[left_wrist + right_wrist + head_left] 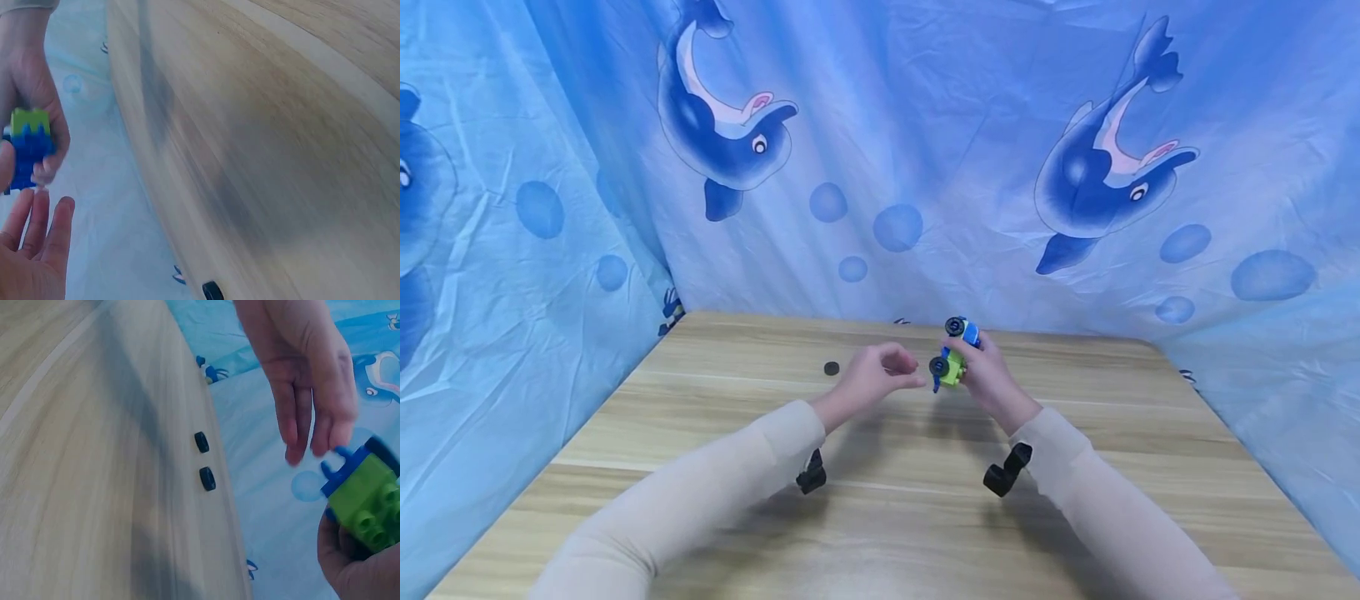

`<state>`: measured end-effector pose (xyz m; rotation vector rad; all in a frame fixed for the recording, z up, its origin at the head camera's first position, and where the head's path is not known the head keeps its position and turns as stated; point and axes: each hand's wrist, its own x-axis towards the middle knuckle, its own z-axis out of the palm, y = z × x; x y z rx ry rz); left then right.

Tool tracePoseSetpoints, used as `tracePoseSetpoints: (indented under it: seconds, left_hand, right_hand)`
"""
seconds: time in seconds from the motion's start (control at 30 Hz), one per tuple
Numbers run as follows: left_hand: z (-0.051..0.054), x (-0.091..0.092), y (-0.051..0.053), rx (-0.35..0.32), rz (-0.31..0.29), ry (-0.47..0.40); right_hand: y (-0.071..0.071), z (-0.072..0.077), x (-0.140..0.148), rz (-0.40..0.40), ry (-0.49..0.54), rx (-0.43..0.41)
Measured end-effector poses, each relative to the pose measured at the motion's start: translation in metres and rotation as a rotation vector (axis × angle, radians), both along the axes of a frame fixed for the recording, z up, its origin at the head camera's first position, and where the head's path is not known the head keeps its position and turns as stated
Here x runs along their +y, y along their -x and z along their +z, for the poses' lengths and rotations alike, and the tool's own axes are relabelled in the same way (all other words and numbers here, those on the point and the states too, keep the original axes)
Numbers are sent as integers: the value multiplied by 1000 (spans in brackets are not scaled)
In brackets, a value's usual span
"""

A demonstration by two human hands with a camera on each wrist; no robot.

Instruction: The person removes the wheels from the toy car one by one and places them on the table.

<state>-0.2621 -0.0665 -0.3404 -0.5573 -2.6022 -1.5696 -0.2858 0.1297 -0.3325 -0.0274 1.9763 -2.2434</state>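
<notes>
My right hand (992, 379) grips a small blue and green block vehicle (953, 368) above the table, its two black wheels facing left in the head view. In the right wrist view the vehicle (365, 497) shows green studs and blue hooks at one end. Just left of it is my left hand (872, 377), fingers apart and holding nothing; a small gap separates it from the vehicle. In the left wrist view, the fingers of the left hand (44, 250) stretch towards the vehicle (31, 147).
On the wooden table (880, 517), a loose black wheel (831, 367) lies left of my left hand. The right wrist view shows two loose wheels, one (201, 442) beside the other (207, 479), near the table's far edge. A blue dolphin-print curtain (955, 150) hangs behind.
</notes>
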Motion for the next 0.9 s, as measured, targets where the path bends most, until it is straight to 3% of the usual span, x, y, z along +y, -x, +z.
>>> tracePoseSetpoints:
  seconds: [0.27,0.43,0.63,0.9]
  left_hand:
    - [4,-10,1,-53,67,1]
    - [4,-9,2,-52,81,15]
    - [5,-4,0,-74,12,8]
    - [6,2,-4,-122,-47,-26]
  right_hand:
    - [-2,-7,6,99,-24,7]
    - [-4,-12,9,207,-5,22]
    - [-9,-17,10,310,-81,29]
    - [-13,-23,7,459,-239,140]
